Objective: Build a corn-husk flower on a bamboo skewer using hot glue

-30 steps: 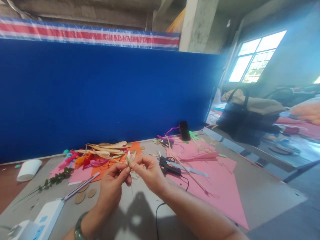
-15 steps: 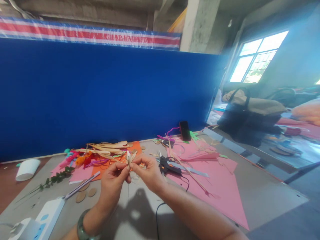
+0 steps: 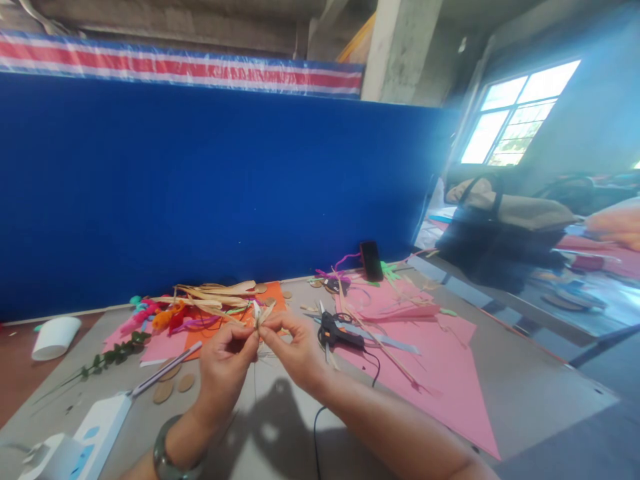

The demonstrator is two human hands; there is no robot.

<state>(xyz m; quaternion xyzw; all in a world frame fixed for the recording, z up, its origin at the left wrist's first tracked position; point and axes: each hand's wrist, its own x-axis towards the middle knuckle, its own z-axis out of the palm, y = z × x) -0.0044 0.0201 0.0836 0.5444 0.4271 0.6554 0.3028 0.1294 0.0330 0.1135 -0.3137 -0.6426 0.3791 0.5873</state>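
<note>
Above the table's middle, my left hand (image 3: 226, 357) and my right hand (image 3: 295, 347) meet at the fingertips. Both pinch a small bundle of pale, straw-coloured strips (image 3: 259, 315), with its loose ends fanning upward. The lower part of the bundle is hidden by my fingers. Behind it lies a heap of raffia-like strips (image 3: 220, 291) beside an orange sheet (image 3: 274, 291). A black glue gun (image 3: 340, 333) rests to the right of my right hand, its cord running down the table. Scissors (image 3: 323, 310) lie close to the glue gun.
Pink paper (image 3: 440, 380) covers the right side, with a phone (image 3: 371, 261) standing behind it. On the left are a white cup (image 3: 56, 338), a green leafy sprig (image 3: 113, 357), wooden discs (image 3: 163, 392), a pen (image 3: 167, 369) and a power strip (image 3: 103, 433). A blue panel (image 3: 215, 180) closes off the back.
My fingers have shifted slightly on the bundle, and its strips spread a little wider to the right. Both hands stay in nearly the same place.
</note>
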